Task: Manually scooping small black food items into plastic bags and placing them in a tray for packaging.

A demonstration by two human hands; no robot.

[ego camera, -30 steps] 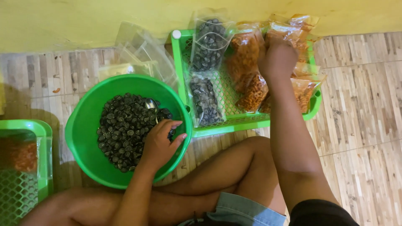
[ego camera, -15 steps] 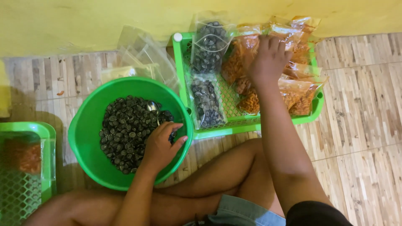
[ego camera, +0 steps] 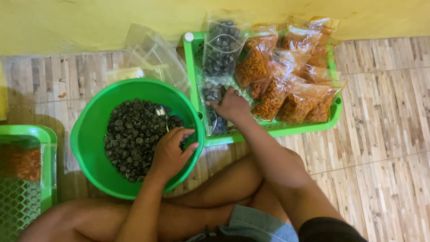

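The left hand (ego camera: 170, 152) rests inside the green bowl (ego camera: 89, 134), fingers curled loosely over the dark round pieces (ego camera: 130, 139), just beside a metal spoon (ego camera: 161, 110); whether it grips the spoon cannot be told. The bowl sits on a pale wood-patterned floor (ego camera: 385, 148) that meets a yellow wall (ego camera: 89, 22). Behind the bowl lies a heap of empty clear bags (ego camera: 148, 54). A green tray (ego camera: 277, 131) against the wall holds clear bags of dark pieces (ego camera: 221, 45) at its left and bags of orange snack (ego camera: 291, 89) at its right. Another green tray (ego camera: 27, 134) lies at the far left. The right hand (ego camera: 233, 107) lies flat, fingers spread, on a bag of dark pieces (ego camera: 211, 92) in the tray.
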